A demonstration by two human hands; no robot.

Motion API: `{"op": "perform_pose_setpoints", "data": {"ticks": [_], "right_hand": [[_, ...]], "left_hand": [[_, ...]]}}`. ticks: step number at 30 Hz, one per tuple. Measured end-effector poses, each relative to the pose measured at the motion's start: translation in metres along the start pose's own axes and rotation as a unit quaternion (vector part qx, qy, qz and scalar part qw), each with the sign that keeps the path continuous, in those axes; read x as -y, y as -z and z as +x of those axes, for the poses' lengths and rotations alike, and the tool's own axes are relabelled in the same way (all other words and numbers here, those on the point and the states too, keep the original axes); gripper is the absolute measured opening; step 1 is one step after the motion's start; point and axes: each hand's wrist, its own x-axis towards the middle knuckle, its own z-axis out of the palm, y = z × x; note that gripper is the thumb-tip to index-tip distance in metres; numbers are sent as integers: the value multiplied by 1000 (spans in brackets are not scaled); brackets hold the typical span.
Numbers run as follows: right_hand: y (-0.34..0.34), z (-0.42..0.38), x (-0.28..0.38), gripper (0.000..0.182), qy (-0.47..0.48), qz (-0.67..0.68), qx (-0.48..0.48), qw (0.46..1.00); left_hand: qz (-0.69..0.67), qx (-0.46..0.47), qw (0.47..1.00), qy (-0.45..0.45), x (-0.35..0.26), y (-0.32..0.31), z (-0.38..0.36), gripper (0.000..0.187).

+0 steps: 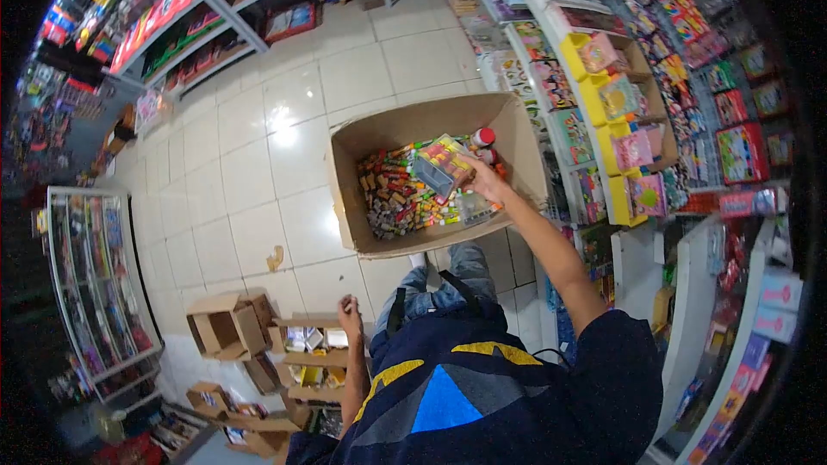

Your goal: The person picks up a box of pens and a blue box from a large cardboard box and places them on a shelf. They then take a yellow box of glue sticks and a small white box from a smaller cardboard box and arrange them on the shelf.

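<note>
Pinching a clear plastic packet of colourful sweets (441,165) above the open brown cardboard box (362,142), the right hand (484,179) is lifting it clear — left hand (349,308) hanging loosely curled, empty.

The person wears a dark navy short-sleeved top (482,379) with a bright blue triangle on the front and yellow curved stripes above it on both sides, over grey panels lower down. Both forearms are bare below the sleeves. The legs are in faded blue jeans (444,280), creased at the knees. A thin black strap (461,288) runs across the jeans towards the top. The left hand (349,310) and right hand (484,179) carry no gloves.
</note>
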Motion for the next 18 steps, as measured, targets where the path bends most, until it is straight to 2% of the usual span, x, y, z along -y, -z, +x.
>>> {"op": "perform_pose_setpoints", "data": {"ticks": [1, 3, 4, 6, 7, 13, 14, 16, 18], "right_hand": [[1, -10, 1, 44, 8, 56, 3, 998], [16, -18, -13, 44, 19, 148, 24, 988], [20, -25, -19, 45, 26, 187, 35, 981], [20, -47, -29, 47, 60, 260, 67, 961], [14, -61, -33, 46, 66, 272, 52, 959], [0, -152, -56, 45, 134, 356, -22, 925], [7, -168, -66, 48, 158, 353, -34, 922], [13, -196, -79, 53, 198, 344, -54, 916], [6, -239, -76, 57, 260, 303, -154, 904]], "left_hand": [[-1, -46, 998, -51, -15, -4, 14, 27], [-56, -95, 990, -92, -62, -14, 33, 28], [-89, -96, 989, -70, -109, -19, 29, 27], [-95, -93, 982, -135, -146, -27, 46, 26], [-97, -87, 977, -167, -170, -30, 49, 26], [-102, -4, 937, -335, -260, -75, 54, 23], [-67, 6, 931, -360, -273, -83, 49, 22], [-97, 85, 922, -365, -296, -98, 35, 21], [-100, 153, 909, -375, -308, -117, 31, 21]]}}
